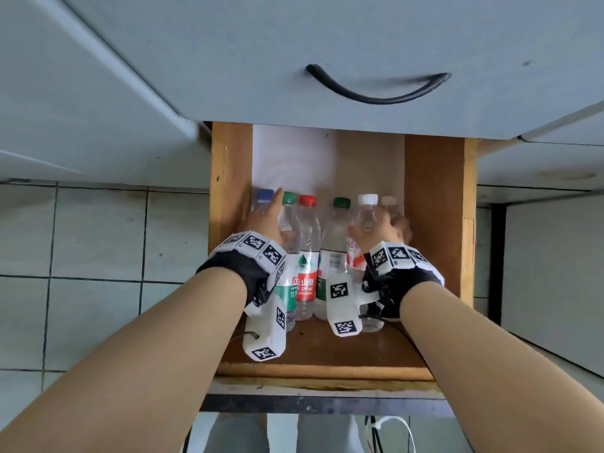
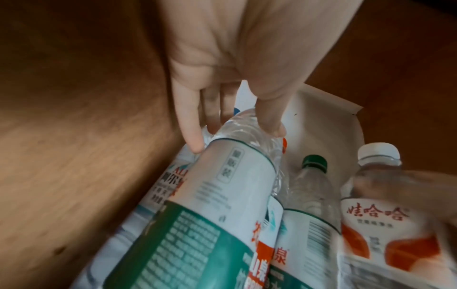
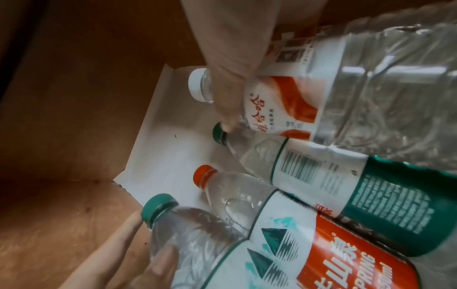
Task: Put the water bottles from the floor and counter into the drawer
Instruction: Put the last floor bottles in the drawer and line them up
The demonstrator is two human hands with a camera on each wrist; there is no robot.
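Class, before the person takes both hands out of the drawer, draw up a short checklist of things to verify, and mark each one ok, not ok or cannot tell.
1. Bottles inside the wooden drawer: six caps visible in a row, ok.
2. Left hand free to withdraw: fingers lie straight on the green-capped bottle, ok.
3. Right hand free to withdraw: it touches the white-capped bottle; grip cannot tell.
4. Bottles lying flat and steady: the green-capped one rides up on its neighbours, not ok.
5. Bottles left on floor or counter: cannot tell.

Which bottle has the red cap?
The third bottle from the left in the drawer, with the red label. Its neighbours on both sides have green caps.
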